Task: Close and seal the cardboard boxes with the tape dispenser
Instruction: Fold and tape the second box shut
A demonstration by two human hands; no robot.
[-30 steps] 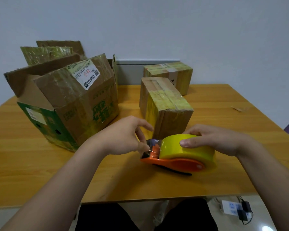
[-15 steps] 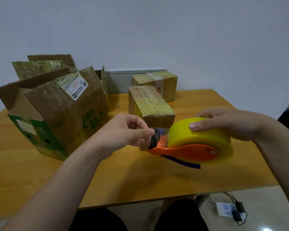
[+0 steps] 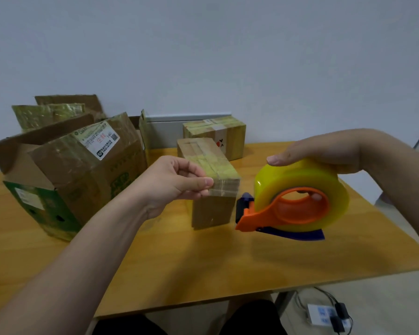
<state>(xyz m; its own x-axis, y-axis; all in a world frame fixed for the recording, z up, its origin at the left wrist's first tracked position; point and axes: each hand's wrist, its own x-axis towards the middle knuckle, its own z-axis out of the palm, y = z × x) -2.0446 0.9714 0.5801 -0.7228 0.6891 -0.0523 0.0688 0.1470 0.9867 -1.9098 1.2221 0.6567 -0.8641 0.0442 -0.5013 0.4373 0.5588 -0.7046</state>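
Note:
My right hand [image 3: 324, 151] grips the top of the yellow tape roll on the orange tape dispenser [image 3: 293, 204], held in the air above the table's right half. My left hand [image 3: 177, 182] pinches the clear tape end [image 3: 224, 187] between thumb and fingers, a short way left of the dispenser's blade. Behind the tape end stands a small taped cardboard box [image 3: 211, 180]. A second small sealed box [image 3: 215, 134] sits at the back. A large cardboard box [image 3: 78, 175] with its flaps up stands at the left.
The wooden table [image 3: 203, 267] holds all the boxes; its front edge runs across below my arms. A white power strip with black plugs and cables [image 3: 327, 315] lies on the floor at the lower right. A pale wall stands behind.
Both hands have lifted the dispenser off the table and raised it. My left hand now holds the tape end farther from the blade, so a short strip shows.

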